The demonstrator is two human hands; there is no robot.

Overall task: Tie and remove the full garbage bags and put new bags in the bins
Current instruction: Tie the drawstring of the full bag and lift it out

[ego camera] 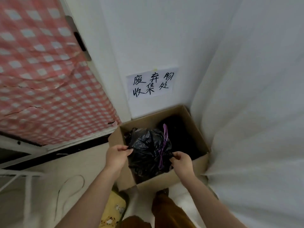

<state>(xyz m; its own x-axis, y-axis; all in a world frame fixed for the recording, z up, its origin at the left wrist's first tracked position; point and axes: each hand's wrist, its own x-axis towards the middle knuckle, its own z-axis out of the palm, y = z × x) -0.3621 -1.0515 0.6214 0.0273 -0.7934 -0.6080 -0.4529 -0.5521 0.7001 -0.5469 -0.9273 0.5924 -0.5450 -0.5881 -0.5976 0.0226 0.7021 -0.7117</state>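
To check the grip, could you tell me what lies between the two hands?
In the head view, the black garbage bag with its purple drawstring spans between left hand and right hand.

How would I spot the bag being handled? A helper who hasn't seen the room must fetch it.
Find the handwritten paper sign on the white wall; below it sits an open brown cardboard box. Inside, at the front, is the crinkled black plastic garbage bag, pinched by both hands. Its purple drawstring separates it from the dark bag behind.
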